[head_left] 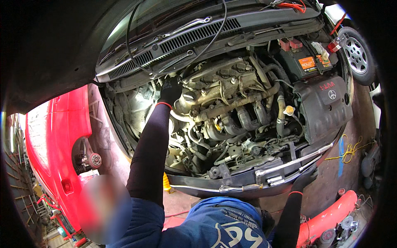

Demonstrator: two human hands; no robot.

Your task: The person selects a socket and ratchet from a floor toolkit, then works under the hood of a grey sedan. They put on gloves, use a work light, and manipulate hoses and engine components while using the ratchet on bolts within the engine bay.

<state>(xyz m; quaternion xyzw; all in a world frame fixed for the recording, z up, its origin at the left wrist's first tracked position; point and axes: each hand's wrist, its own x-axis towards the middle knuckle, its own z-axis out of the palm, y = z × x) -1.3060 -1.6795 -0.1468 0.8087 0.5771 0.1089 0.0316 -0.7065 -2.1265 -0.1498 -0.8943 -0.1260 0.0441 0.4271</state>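
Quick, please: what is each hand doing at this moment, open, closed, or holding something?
Left hand: gloved, reaching deep into the engine; its grip cannot be told.
Right hand: gloved, resting on the car's front edge; grip cannot be told.

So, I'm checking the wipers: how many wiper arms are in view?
2: upper wiper arm at the windscreen base, lower wiper arm on the cowl grille above the engine.

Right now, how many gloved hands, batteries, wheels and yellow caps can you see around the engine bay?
Gloved hands: 2, left hand, right hand
Battery: 1
Wheel: 1
Yellow cap: 1
Total: 5
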